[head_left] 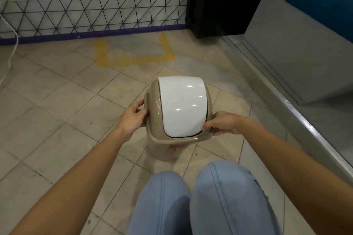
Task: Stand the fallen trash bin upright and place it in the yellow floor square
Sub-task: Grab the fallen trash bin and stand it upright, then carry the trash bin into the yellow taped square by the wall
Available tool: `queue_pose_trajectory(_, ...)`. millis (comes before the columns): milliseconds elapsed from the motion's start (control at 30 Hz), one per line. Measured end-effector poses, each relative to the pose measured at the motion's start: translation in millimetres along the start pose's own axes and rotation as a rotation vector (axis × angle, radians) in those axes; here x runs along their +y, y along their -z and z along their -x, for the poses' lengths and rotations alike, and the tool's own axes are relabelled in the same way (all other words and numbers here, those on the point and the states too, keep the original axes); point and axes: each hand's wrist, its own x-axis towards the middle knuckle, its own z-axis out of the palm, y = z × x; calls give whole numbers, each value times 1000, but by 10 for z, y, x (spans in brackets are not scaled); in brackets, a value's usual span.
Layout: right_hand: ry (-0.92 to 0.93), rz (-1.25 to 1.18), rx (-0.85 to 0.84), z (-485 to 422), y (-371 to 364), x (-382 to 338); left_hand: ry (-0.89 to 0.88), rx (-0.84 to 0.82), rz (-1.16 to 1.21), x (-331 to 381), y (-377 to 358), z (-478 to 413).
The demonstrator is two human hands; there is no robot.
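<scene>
My knees (191,196) are nearest, bent in pale jeans, so I am crouched low over the tiled floor (47,120). Just beyond them the trash bin (162,149) stands upright, and I cannot tell whether its base rests on the tiles or hangs just above them. My left hand (133,119) is closed around the left edge of the tan rim, fingers curled onto it. My right hand (223,123) grips the near right corner, thumb lying against the white swing lid (181,105).

That thumb is my first worry: the lid looks as if it pivots, so pressure there could tip it inward and loosen my hold. Both grips are on the top section only; if that part merely sits on the body, a lift could pull it off and drop the bin back over.

Farther on, the yellow floor square (133,60) lies well apart from the bin, close under the wall's purple skirting (57,36). Reaching that far from a crouch could leave the bin straddling the near line. A white cable (11,51) hangs at the far left, clear of the path.
</scene>
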Motion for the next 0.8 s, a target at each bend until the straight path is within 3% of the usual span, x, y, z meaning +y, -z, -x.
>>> queue_pose_trajectory(500,156,183,104,10,-158,-4,20,32,-7,-146,91,-25)
queue_pose_trajectory(667,401,430,284,44,-240,-27,-141,134,-359,-169,110,21)
queue_pose_trajectory(800,472,434,325,49,-271,-3,-303,104,-478,-209,156,148)
